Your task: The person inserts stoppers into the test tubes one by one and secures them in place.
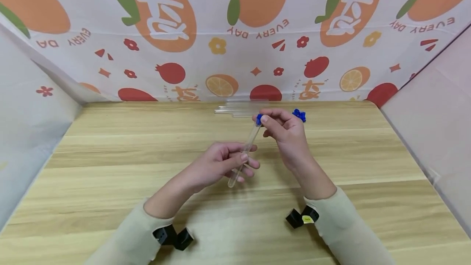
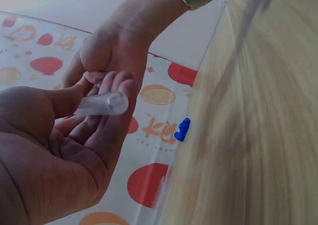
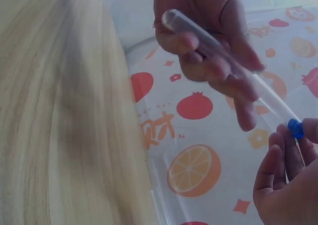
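A clear test tube slants above the table, its rounded end toward the person. My left hand holds it along the lower half, thumb on top and fingers beneath. At the tube's far end sits a blue stopper, which my right hand pinches between thumb and fingers. How deep the stopper sits in the mouth cannot be made out. In the left wrist view the tube's rounded end points at the camera. From the right wrist view, the blue stopper shows at the tube's mouth, beside the right thumb.
Several clear tubes lie at the table's back edge. To their right is a small cluster of blue stoppers. A fruit-printed cloth hangs behind the wooden table. Black devices are strapped to both sleeves.
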The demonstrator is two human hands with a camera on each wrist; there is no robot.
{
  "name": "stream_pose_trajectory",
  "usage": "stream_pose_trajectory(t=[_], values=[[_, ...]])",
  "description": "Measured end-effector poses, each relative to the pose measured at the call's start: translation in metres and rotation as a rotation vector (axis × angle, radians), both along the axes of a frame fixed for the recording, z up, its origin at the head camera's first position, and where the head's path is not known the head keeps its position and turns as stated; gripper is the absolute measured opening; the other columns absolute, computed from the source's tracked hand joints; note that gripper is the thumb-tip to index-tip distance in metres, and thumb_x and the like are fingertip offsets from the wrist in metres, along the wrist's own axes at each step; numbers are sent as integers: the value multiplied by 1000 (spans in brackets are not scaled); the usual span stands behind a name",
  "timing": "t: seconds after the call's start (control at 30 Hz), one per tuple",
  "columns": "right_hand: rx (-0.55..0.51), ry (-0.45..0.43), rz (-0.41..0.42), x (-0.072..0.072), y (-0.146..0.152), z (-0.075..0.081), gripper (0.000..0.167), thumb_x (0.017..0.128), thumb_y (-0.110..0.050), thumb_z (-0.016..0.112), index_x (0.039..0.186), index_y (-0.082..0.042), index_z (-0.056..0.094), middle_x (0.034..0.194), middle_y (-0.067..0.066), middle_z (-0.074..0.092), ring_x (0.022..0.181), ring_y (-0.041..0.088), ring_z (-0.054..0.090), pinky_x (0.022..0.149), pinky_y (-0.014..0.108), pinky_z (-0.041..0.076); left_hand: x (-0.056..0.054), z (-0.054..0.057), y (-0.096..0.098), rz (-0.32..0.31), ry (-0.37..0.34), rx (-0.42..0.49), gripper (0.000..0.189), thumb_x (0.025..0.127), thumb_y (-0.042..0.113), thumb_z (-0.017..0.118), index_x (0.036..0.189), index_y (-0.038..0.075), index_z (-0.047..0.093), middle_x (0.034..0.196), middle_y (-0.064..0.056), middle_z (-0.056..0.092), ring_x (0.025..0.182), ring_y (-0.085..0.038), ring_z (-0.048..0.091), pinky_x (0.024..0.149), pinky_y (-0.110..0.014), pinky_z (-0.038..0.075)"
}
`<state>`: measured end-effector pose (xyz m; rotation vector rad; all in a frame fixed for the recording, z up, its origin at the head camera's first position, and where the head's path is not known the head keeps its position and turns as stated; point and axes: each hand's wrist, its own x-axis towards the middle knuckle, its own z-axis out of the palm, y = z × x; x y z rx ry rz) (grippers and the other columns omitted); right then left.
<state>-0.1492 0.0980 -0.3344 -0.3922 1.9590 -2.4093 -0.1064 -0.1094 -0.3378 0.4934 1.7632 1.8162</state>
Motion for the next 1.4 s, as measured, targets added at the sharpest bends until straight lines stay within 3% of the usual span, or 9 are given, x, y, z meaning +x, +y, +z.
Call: stream_pose_trajectory(t=[0.17, 0.37, 0.7, 0.97, 1.07, 1.17, 1.27, 1.37, 1.4], values=[[21, 18, -58, -2, -4, 0, 6, 96, -13, 68, 98, -13, 73, 99, 1, 77, 93, 15, 66, 70, 24, 50, 0, 0, 1, 30, -6, 20, 33, 104, 11, 52, 134, -3, 56, 104, -15, 72, 80, -23, 72, 69, -36, 62], [11, 62, -142, -1, -15, -6, 4, 92, -8, 70, 90, -7, 74, 90, 2, 78, 84, 16, 68, 64, 24, 51, -2, 1, -4, 69, 17, 2, 27, 103, 9, 54, 121, -9, 63, 87, -7, 67, 63, -13, 63, 58, -27, 57], [45, -4, -97, 1, -4, -6, 11, 94, -16, 71, 100, -7, 73, 96, 5, 77, 89, 15, 70, 69, 26, 56, -3, -2, -1, 56, -33, 37, 29, 103, 11, 54, 121, -11, 61, 91, -12, 65, 63, -12, 64, 59, -28, 58], [-40, 56, -114, 3, -15, -11, 9, 93, -12, 71, 87, -5, 68, 85, 3, 75, 79, 15, 71, 74, 28, 60, 5, 0, 7, 96, -24, 50, 27, 103, 8, 54, 119, -12, 62, 86, -7, 69, 59, -13, 65, 57, -31, 60], [-63, 35, -107, 3, -20, -13, 10, 94, -13, 71, 91, -4, 68, 86, 4, 75, 79, 15, 71, 76, 30, 61, 6, 0, 7, 100, -46, 52, 28, 103, 9, 54, 120, -12, 62, 90, -11, 70, 63, -16, 69, 60, -34, 61], [-56, 17, -85, 3, -21, -11, 12, 95, -15, 70, 97, -3, 68, 89, 4, 76, 80, 15, 71, 75, 30, 60, 3, 1, 4, 75, -49, 38, 29, 104, 11, 53, 123, -10, 60, 99, -19, 72, 76, -22, 73, 70, -39, 62], [-26, 18, -47, 4, -20, -8, 17, 97, -18, 66, 106, -3, 68, 96, 6, 75, 82, 16, 69, 74, 29, 60, 0, 2, -1, 39, -4, 2, 31, 104, 14, 53, 127, -6, 60, 113, -22, 70, 88, -28, 72, 80, -47, 61], [1, 26, -22, 3, -16, -5, 27, 100, -20, 62, 118, -1, 66, 102, 7, 74, 84, 18, 68, 75, 31, 61, -4, 2, -6, 23, 43, -43, 32, 104, 17, 54, 129, -2, 61, 130, -19, 64, 90, -31, 69, 83, -55, 58], [5, 24, -19, 3, -15, -4, 29, 101, -21, 61, 121, -1, 66, 104, 7, 73, 85, 18, 68, 75, 31, 61, -5, 3, -8, 25, 51, -57, 32, 104, 18, 54, 129, -1, 61, 129, -19, 63, 88, -32, 68, 83, -56, 58]])
